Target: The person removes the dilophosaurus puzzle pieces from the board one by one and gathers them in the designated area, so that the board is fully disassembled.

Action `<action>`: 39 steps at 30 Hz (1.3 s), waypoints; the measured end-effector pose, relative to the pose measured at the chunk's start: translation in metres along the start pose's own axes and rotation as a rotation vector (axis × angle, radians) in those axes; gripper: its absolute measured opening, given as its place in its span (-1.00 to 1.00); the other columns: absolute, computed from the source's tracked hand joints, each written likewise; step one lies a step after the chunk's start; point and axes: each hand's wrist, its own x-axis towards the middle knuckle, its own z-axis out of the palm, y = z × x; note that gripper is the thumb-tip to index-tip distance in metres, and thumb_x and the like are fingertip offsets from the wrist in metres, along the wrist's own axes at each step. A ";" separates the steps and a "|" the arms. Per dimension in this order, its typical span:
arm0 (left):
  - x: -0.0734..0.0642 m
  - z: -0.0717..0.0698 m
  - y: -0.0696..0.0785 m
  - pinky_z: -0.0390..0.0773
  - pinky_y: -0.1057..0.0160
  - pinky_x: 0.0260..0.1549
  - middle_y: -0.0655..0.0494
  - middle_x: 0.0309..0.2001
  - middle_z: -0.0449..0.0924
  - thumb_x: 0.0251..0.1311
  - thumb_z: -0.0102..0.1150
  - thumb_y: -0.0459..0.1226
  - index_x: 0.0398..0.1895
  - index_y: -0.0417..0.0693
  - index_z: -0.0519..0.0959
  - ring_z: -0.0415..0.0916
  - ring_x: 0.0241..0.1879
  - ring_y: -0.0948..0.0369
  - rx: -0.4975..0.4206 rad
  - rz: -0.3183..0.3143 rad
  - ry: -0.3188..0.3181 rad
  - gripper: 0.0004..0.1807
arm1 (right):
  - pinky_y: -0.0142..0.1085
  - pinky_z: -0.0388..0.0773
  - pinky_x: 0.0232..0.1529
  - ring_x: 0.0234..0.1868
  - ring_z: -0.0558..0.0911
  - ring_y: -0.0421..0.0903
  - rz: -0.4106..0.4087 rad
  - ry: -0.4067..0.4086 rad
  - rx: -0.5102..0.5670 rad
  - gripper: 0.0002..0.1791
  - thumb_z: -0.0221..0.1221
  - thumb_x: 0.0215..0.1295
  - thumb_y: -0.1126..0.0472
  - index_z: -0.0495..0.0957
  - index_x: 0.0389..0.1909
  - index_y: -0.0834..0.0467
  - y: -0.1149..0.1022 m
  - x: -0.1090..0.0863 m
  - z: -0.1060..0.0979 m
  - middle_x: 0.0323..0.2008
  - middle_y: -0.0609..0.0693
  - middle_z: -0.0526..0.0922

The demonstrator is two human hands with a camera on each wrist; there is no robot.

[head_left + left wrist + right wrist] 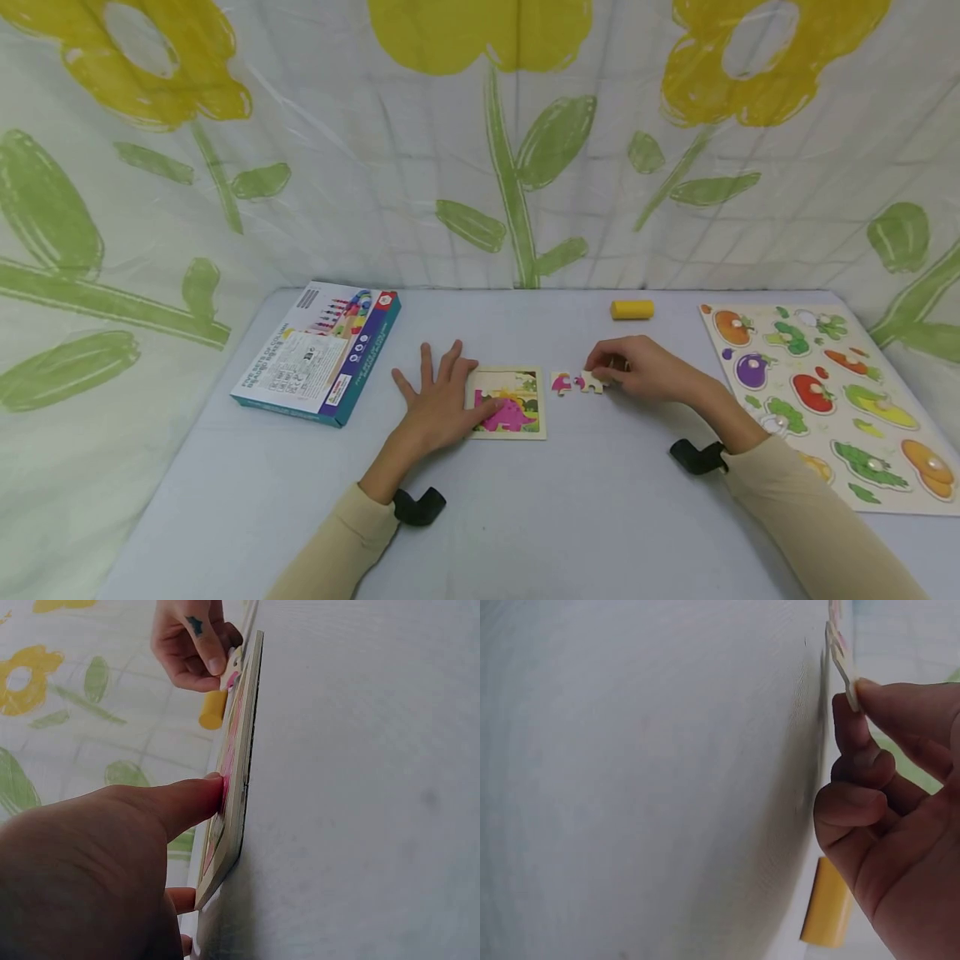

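Note:
My left hand [435,410] lies with its fingers spread at the left side of a small framed jigsaw puzzle [512,415] with a pink dinosaur. Its thumb [191,801] rests on the picture in the left wrist view. Some light-coloured bare patches show in the upper part of the puzzle. To the right, my right hand [641,368] pinches a white-and-pink jigsaw piece [592,382] between thumb and index finger. In the right wrist view the piece [844,671] is tilted, its edge towards the camera. A second jigsaw piece [560,383] lies between it and the frame.
A flat blue-and-white box [311,354] lies at the back left. A yellow cylinder [632,310] is behind my right hand. On the right, a large vegetable puzzle board [832,392] lies partly under my right forearm. A flower-patterned cloth [420,167] hangs behind the table.

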 end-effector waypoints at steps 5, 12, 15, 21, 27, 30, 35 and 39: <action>0.000 -0.001 0.001 -0.63 -0.69 0.37 -0.03 0.77 -0.15 0.27 0.22 0.31 0.52 0.05 0.34 -0.54 0.72 -0.33 -0.005 0.002 -0.002 -0.12 | -0.40 0.57 -0.21 -0.28 0.57 -0.19 0.004 0.003 -0.008 -0.88 0.28 0.48 0.28 0.72 -0.08 0.04 0.001 0.000 0.000 -0.27 -0.15 0.73; 0.001 -0.001 0.002 -0.64 -0.69 0.37 -0.03 0.77 -0.15 0.29 0.19 0.32 0.52 0.04 0.33 -0.56 0.72 -0.33 -0.006 0.008 -0.004 -0.12 | -0.40 0.57 -0.20 -0.26 0.56 -0.19 0.009 0.005 -0.018 -0.86 0.27 0.49 0.27 0.73 -0.06 0.03 0.003 0.000 0.001 -0.27 -0.16 0.71; 0.001 -0.001 0.001 -0.63 -0.69 0.38 -0.02 0.77 -0.16 0.29 0.19 0.32 0.53 0.05 0.33 -0.56 0.72 -0.33 -0.002 0.006 -0.006 -0.11 | -0.40 0.56 -0.19 -0.25 0.55 -0.18 0.000 0.006 -0.027 -0.86 0.27 0.49 0.28 0.73 -0.05 0.03 0.004 0.001 0.002 -0.26 -0.16 0.70; 0.000 -0.002 -0.001 -0.62 -0.69 0.38 -0.03 0.77 -0.16 0.28 0.20 0.32 0.53 0.04 0.33 -0.55 0.72 -0.33 0.006 -0.002 -0.006 -0.11 | -0.39 0.56 -0.21 -0.26 0.54 -0.17 -0.006 -0.002 -0.021 -0.86 0.27 0.49 0.28 0.72 -0.05 0.03 0.004 0.004 0.003 -0.27 -0.15 0.70; 0.000 -0.002 -0.002 -0.62 -0.69 0.37 -0.04 0.77 -0.15 0.28 0.19 0.33 0.53 0.04 0.33 -0.54 0.71 -0.34 0.006 0.001 -0.003 -0.10 | -0.39 0.55 -0.21 -0.26 0.54 -0.18 -0.002 0.003 -0.025 -0.86 0.26 0.50 0.28 0.73 -0.05 0.03 0.004 0.005 0.003 -0.27 -0.15 0.70; -0.001 -0.002 -0.001 -0.63 -0.69 0.37 -0.04 0.77 -0.15 0.29 0.19 0.33 0.53 0.04 0.33 -0.54 0.71 -0.34 0.001 0.005 -0.002 -0.10 | -0.39 0.54 -0.22 -0.27 0.53 -0.20 -0.002 0.005 -0.029 -0.86 0.26 0.50 0.27 0.73 -0.05 0.03 0.005 0.004 0.004 -0.27 -0.15 0.70; -0.001 -0.002 0.000 -0.64 -0.69 0.37 -0.04 0.77 -0.15 0.29 0.19 0.33 0.54 0.04 0.32 -0.55 0.71 -0.34 0.000 0.006 -0.003 -0.10 | -0.39 0.51 -0.26 -0.31 0.51 -0.18 -0.005 0.010 -0.039 -0.86 0.27 0.49 0.27 0.73 -0.06 0.03 0.004 0.003 0.003 -0.29 -0.14 0.68; -0.002 -0.002 0.001 -0.64 -0.69 0.37 -0.05 0.77 -0.15 0.29 0.19 0.32 0.54 0.04 0.32 -0.54 0.71 -0.34 0.002 0.005 -0.004 -0.10 | -0.39 0.48 -0.28 -0.32 0.50 -0.18 -0.004 0.022 -0.048 -0.87 0.28 0.46 0.29 0.72 -0.07 0.03 0.002 0.003 0.002 -0.30 -0.15 0.67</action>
